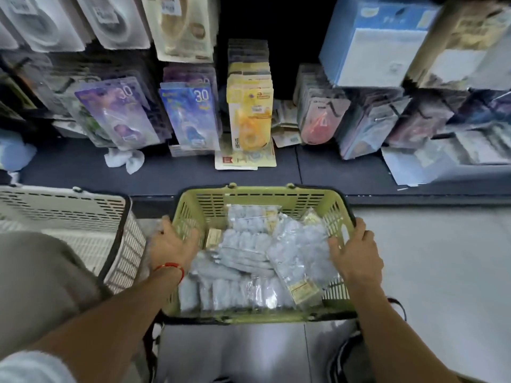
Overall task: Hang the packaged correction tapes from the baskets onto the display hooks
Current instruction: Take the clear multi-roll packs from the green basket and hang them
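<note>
A green plastic basket (pixel 260 194) sits low in front of me, filled with several clear bags of pale blue packaged correction tapes (pixel 249 261). My left hand (pixel 168 244) grips the basket's left rim, fingers curled over the edge. My right hand (pixel 356 250) grips the right rim in the same way. Above the basket, rows of packaged correction tapes hang on display hooks: purple packs (pixel 119 111), blue packs (pixel 190 114), yellow packs (pixel 250 111) and pink-red packs (pixel 318 120).
A white basket (pixel 69 211) stands to the left of the green one. A dark shelf ledge (pixel 166 172) carries a crumpled white cloth (pixel 124 160) and loose yellow packs (pixel 246 160). Blue boxes (pixel 378 42) hang at upper right. Grey floor lies to the right.
</note>
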Demonstrator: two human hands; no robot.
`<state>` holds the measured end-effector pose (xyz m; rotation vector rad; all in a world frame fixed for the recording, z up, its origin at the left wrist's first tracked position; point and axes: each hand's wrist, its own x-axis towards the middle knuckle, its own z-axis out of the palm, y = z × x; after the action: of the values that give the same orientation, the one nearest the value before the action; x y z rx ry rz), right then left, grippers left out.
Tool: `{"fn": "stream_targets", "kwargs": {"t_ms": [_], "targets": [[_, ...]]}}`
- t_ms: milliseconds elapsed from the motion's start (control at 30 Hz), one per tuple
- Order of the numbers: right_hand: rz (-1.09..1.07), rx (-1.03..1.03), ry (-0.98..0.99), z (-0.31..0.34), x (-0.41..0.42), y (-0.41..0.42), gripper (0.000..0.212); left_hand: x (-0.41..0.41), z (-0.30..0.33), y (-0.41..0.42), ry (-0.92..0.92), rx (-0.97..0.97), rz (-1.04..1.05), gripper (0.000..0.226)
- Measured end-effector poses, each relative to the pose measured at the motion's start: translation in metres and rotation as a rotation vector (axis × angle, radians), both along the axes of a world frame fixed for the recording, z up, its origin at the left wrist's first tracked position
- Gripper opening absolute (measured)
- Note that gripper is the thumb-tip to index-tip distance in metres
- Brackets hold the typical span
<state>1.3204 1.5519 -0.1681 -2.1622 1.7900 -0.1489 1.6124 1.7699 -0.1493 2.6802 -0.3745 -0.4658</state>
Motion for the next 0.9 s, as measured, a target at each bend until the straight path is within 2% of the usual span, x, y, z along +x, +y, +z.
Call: {"fn": "stream_targets", "kwargs": {"t_ms": [100,233,333,400,467,533,600,633,800,833,900], "targets": [[0.034,-0.025,0.033,0.001,-0.014,-0.022,0.073,-0.016,-0.001,-0.017,0.014,-0.046,0.021,0.071],[-0.009,-0.001,0.048,0.000,-0.030,-0.057,0.067,-0.042,-0.007,-0.031,0.081,-0.113,-0.025,0.079],[-0.045,-0.029,0.117,0.001,-0.028,-0.061,0.071,-0.050,-0.011,-0.029,0.094,-0.175,-0.020,0.084],[0.072,-0.156,0.175,0.008,-0.015,-0.052,0.077,-0.051,-0.012,-0.026,0.099,-0.217,-0.013,0.085],[0.337,-0.203,0.179,0.009,0.005,-0.037,0.073,-0.054,-0.012,-0.025,0.081,-0.236,-0.034,0.085],[0.530,-0.029,0.217,0.001,0.024,-0.017,0.073,-0.057,-0.011,-0.024,0.053,-0.233,-0.049,0.089],[0.536,0.174,0.294,-0.012,0.030,0.002,0.088,-0.060,-0.011,-0.024,0.041,-0.224,-0.051,0.093],[0.528,0.203,0.300,-0.018,0.028,0.007,0.093,-0.060,-0.011,-0.025,0.044,-0.219,-0.048,0.094],[0.485,0.213,0.213,-0.014,0.016,-0.004,0.093,-0.062,-0.005,-0.026,0.061,-0.215,-0.044,0.093],[0.453,0.239,0.154,-0.013,0.014,-0.006,0.089,-0.063,-0.004,-0.026,0.045,-0.213,-0.052,0.091],[0.307,0.386,-0.138,-0.010,0.007,-0.010,0.076,-0.068,0.002,-0.030,-0.065,-0.197,-0.139,0.086]]}}
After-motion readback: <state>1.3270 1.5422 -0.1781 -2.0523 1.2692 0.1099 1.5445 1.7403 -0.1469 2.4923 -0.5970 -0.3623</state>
